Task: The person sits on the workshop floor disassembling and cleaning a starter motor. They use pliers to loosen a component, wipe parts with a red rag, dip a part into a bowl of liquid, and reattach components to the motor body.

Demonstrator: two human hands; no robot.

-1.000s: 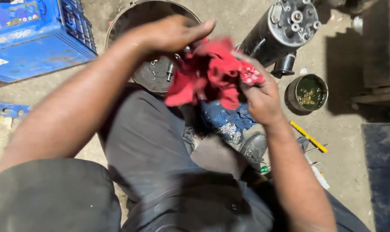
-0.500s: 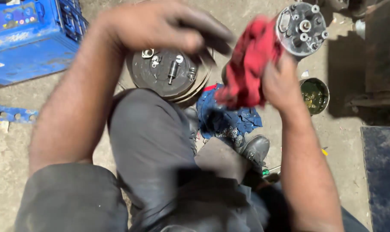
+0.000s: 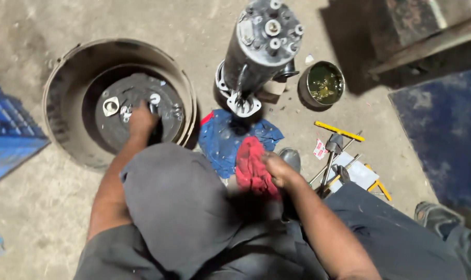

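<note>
My left hand (image 3: pixel 142 122) reaches down into a round metal tub (image 3: pixel 64 78) and touches small metal parts lying on a dark disc (image 3: pixel 129 96) inside it; whether it grips one is unclear. My right hand (image 3: pixel 278 168) is closed on a red rag (image 3: pixel 251 166) and holds it low over my lap. A blue cloth (image 3: pixel 225 140) lies on the floor just beyond the rag. Behind it a grey cylindrical motor (image 3: pixel 261 46) stands upright.
A small tin of yellowish grease (image 3: pixel 322 83) stands right of the motor. Several hand tools (image 3: pixel 334 155) and a yellow-handled one (image 3: pixel 339 130) lie at the right on the concrete floor. A blue crate (image 3: pixel 7 140) is at the left edge. A blue mat (image 3: pixel 443 129) lies far right.
My left hand dropped from the rag into the tub. My right hand brought the red rag down from near the motor top to my lap. The view shifted left.
</note>
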